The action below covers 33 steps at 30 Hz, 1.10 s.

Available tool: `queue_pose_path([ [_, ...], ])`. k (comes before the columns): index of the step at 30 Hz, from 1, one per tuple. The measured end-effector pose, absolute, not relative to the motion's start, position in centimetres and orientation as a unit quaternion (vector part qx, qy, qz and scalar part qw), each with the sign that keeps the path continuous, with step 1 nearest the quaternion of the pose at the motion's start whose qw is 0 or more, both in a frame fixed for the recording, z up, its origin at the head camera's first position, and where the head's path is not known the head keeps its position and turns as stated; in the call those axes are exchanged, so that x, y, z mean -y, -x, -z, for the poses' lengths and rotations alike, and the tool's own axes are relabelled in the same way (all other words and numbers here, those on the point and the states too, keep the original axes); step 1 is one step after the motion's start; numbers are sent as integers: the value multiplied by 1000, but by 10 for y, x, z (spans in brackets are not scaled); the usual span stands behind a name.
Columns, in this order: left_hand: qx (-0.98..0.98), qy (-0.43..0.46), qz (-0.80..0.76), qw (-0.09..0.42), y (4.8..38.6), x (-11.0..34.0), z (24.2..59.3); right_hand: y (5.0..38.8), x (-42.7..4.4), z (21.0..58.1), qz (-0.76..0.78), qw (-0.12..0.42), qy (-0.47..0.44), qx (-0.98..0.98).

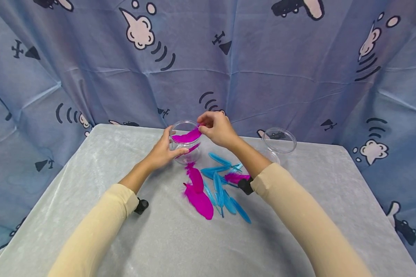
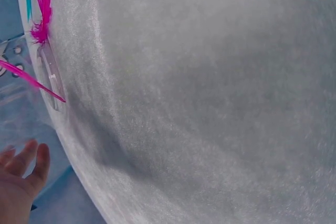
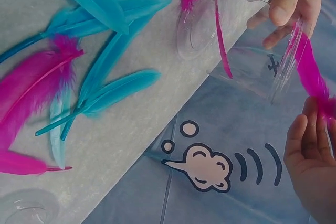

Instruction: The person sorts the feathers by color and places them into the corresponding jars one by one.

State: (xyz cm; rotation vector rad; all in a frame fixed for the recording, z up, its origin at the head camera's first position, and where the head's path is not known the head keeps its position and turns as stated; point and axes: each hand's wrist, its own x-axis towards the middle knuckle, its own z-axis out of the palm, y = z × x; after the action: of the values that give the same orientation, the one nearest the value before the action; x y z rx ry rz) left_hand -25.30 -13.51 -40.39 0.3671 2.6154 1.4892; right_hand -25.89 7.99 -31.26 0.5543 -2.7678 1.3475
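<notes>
At the far side of a big gray table are the left hand and right hand. The left holds a clear jar; the right pinches a pink feather at the jar's top.

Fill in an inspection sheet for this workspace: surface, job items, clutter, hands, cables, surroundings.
Surface: pale grey tabletop, feathers scattered around its middle.
Job items: clear jar, upright, one magenta feather inside; another, the pinched feather, at its mouth.
Clutter: loose blue feathers and magenta feathers; second clear container, partly behind the right forearm.
Hands: left hand grips the jar; right hand pinches a feather.
Cables: nothing seen.
Surroundings: blue patterned curtain behind.
</notes>
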Motion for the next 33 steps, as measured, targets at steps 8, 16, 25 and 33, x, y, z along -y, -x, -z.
queue_pose_path([
  [8,-859,-126,-494,55,253,136,405,260,-79,313,-441,2,-177,880],
  [16,-859,-124,-494,56,255,136,407,260,-81,312,-431,12,-156,889],
  [25,-863,-118,-488,57,255,136,406,262,-78,311,-421,30,-147,895],
  [33,-862,-128,-489,51,255,137,406,265,-68,308,-369,57,-149,916],
])
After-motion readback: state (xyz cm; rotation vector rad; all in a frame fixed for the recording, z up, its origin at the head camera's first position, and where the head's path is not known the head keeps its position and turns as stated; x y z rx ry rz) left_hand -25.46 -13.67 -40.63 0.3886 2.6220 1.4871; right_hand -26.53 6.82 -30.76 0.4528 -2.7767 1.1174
